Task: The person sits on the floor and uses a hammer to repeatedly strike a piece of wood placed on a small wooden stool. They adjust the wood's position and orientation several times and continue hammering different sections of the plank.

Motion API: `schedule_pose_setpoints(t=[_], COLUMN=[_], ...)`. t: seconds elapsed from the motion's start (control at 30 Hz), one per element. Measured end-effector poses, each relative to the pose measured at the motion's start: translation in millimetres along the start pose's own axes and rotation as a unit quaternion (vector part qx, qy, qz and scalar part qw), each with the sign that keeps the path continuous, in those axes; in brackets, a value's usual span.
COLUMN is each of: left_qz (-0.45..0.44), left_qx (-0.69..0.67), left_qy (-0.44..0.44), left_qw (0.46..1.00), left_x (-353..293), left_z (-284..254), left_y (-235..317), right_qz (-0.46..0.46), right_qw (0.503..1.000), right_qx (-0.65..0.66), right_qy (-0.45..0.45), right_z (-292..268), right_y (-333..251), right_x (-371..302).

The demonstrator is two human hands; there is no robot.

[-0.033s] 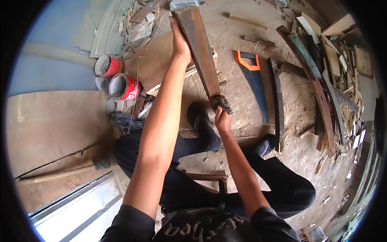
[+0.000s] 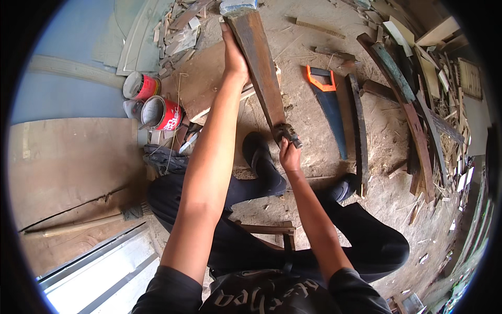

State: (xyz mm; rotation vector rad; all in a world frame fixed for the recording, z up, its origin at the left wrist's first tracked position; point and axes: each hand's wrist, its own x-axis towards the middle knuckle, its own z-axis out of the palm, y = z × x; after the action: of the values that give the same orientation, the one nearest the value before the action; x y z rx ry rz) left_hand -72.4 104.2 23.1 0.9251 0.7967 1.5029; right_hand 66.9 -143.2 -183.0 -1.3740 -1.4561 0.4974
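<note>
A long brown wooden beam [image 2: 257,63] slants across the upper middle, wide at its far end and narrowing toward me. Its far end face [image 2: 238,6] is pale blue-white. My left hand [image 2: 235,57] grips the beam's left side near that end, with most fingers hidden behind it. At the near end, my right hand [image 2: 289,156] is closed on a dark metal tool [image 2: 288,134] that looks like a hammer head. The tool touches the beam or lies right against it; its handle is not visible.
A handsaw [image 2: 330,112] with an orange handle lies on the dusty floor, beside a dark wood strip [image 2: 357,136]. Long scrap boards [image 2: 405,99] are heaped at right. Red paint cans [image 2: 166,113] stand at left near a plywood sheet [image 2: 78,162]. My feet [image 2: 256,152] flank the work.
</note>
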Motion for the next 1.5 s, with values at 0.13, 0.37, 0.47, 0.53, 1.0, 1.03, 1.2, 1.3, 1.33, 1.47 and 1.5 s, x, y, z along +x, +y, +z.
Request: schedule_pose_setpoints(t=[0.13,0.37,0.47,0.53,1.0,1.03,1.2,1.3,1.33,1.47,1.5], left_qz=[0.005,-0.025,-0.022,-0.021,0.005,0.009,0.046,0.034,0.031,0.076,0.014], left_qx=[0.015,-0.013,-0.006,-0.005,0.007,0.003,0.021,0.019,0.02,-0.017,-0.057], left_qy=[-0.013,-0.065,-0.068,-0.075,-0.069,-0.067,-0.061,-0.056,-0.046,-0.013,-0.037], left_qw=[1.0,0.997,0.997,0.997,0.998,0.998,0.997,0.998,0.998,0.997,0.998], left_x=[-10,-28,-27,-22,-11,-11,-4,-6,-6,-8,-8], left_z=[8,18,19,12,-3,-3,-3,0,-1,2,-4], left_y=[-3,13,13,5,-4,-5,-3,-1,0,-1,-2], right_qz=[0.03,0.055,0.051,0.051,0.107,0.119,0.203,0.216,0.216,0.213,0.231], right_qw=[0.999,0.99,0.99,0.991,0.986,0.984,0.958,0.955,0.954,0.953,0.944], right_qx=[0.019,-0.027,-0.02,-0.007,0.045,0.068,0.112,0.15,0.167,0.155,0.172], right_qy=[-0.02,-0.13,-0.13,-0.123,-0.119,-0.111,-0.166,-0.135,-0.121,-0.149,-0.16], right_z=[-35,-58,-56,-53,-41,-38,-30,-18,-14,-28,-30], right_y=[-26,-34,-28,-29,-23,-23,-5,-2,-4,-19,-19], right_x=[18,37,32,27,23,23,19,15,16,30,33])
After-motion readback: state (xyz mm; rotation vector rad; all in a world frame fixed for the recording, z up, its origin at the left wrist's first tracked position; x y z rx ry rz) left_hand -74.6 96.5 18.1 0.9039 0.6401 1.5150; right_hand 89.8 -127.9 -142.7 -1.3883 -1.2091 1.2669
